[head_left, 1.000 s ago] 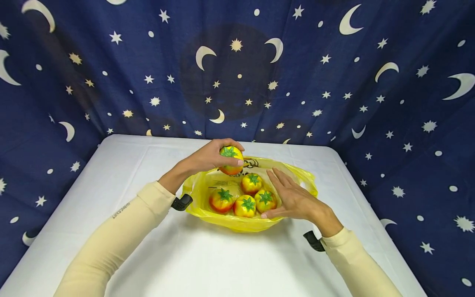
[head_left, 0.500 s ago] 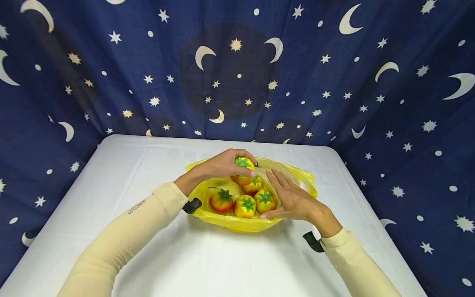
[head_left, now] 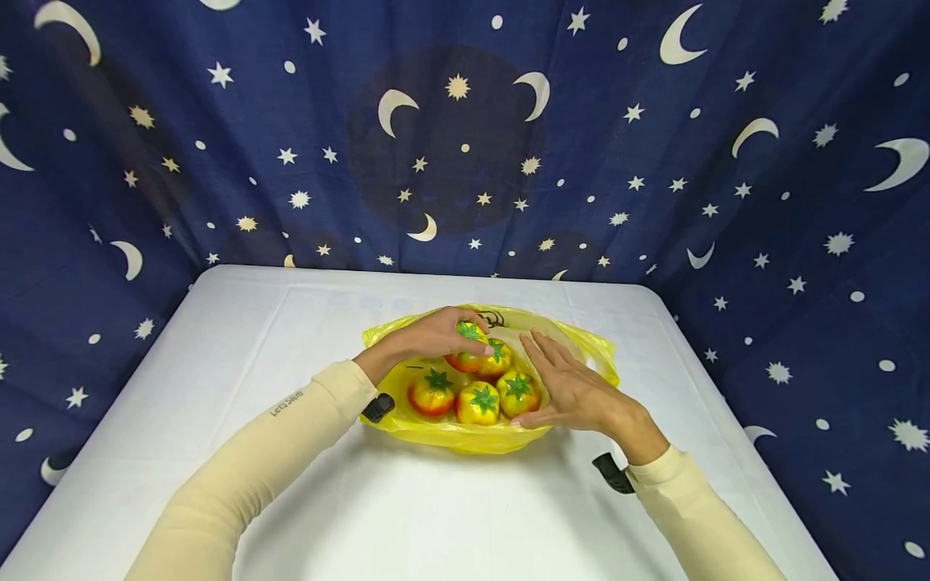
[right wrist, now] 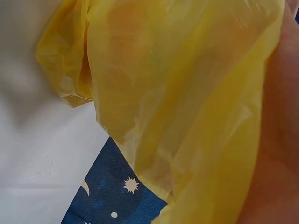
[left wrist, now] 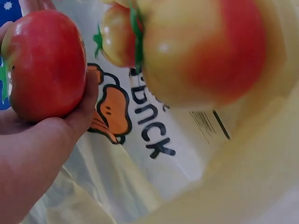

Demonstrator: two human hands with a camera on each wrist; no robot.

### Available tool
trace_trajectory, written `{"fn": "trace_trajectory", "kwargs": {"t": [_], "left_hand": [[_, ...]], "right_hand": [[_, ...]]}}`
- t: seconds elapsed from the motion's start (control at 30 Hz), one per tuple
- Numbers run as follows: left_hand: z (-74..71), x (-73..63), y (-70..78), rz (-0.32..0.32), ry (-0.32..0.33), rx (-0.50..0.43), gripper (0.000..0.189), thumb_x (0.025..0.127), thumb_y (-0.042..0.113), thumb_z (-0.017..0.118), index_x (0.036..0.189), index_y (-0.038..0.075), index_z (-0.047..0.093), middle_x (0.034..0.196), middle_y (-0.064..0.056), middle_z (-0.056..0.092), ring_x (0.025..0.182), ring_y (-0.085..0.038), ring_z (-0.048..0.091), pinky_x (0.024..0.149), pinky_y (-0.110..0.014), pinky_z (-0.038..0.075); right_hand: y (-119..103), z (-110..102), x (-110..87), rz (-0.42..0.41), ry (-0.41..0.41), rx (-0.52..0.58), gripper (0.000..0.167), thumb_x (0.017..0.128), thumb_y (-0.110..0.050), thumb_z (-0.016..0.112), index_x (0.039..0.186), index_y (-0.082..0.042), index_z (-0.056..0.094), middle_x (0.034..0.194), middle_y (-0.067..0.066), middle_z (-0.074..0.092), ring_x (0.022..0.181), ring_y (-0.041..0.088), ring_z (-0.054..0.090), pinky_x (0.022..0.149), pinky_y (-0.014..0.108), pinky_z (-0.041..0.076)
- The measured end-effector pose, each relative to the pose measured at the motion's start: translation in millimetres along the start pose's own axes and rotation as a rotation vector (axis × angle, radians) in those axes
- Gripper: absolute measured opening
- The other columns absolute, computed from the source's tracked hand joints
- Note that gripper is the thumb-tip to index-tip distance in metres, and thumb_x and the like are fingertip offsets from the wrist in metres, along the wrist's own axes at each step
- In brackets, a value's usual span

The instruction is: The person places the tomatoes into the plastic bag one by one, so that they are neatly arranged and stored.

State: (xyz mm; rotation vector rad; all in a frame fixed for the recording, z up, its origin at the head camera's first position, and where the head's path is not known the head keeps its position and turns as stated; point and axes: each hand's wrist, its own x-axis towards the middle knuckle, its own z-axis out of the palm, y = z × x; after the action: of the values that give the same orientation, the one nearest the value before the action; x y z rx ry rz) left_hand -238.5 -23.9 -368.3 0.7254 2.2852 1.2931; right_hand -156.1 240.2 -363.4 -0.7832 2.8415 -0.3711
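My left hand (head_left: 425,335) grips a red-and-yellow tomato (head_left: 471,330) with a green star-shaped top, low inside the yellow plastic bag (head_left: 465,440). The left wrist view shows that tomato (left wrist: 46,65) between thumb and fingers, above a printed inner wall. Several similar tomatoes sit in the bag, among them one at the left (head_left: 432,394) and one at the front (head_left: 478,403). Fingers straight and spread, my right hand (head_left: 574,391) rests at the bag's right side. In the right wrist view the bag's yellow film (right wrist: 163,93) hides much of that hand.
The bag lies spread on a white-covered table (head_left: 465,516), toward its far side. A dark blue curtain (head_left: 465,186) with moons and stars stands behind the table and at both sides.
My left hand has carried its tomato down into the bag, moving right at first and then slightly back left. My right hand has hardly moved.
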Motion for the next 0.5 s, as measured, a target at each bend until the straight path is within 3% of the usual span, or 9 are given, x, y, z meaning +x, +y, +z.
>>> {"fn": "trace_trajectory", "kwargs": {"t": [0.23, 0.5], "left_hand": [[-8.1, 2.4, -11.3, -0.032, 0.055, 0.024, 0.048, 0.086, 0.039, 0.078, 0.124, 0.012, 0.067, 0.142, -0.007, 0.054, 0.113, -0.024, 0.053, 0.092, -0.036, 0.049], [-12.9, 5.7, -28.0, -0.076, 0.084, 0.030, 0.057, 0.087, 0.037, 0.077, 0.131, 0.003, 0.063, 0.141, -0.011, 0.054, 0.116, -0.026, 0.052, 0.098, -0.039, 0.047]], "right_hand": [[-0.7, -0.2, 0.5, -0.006, 0.007, -0.032, 0.126, 0.076, -0.069, 0.076, 0.163, -0.008, 0.009, 0.168, 0.018, 0.004, 0.151, 0.043, 0.013, 0.113, 0.068, 0.022], [-0.9, -1.1, -0.2, 0.010, -0.004, -0.012, 0.128, 0.075, -0.073, 0.074, 0.163, -0.010, 0.007, 0.166, 0.021, 0.011, 0.146, 0.049, 0.024, 0.111, 0.070, 0.025]]}}
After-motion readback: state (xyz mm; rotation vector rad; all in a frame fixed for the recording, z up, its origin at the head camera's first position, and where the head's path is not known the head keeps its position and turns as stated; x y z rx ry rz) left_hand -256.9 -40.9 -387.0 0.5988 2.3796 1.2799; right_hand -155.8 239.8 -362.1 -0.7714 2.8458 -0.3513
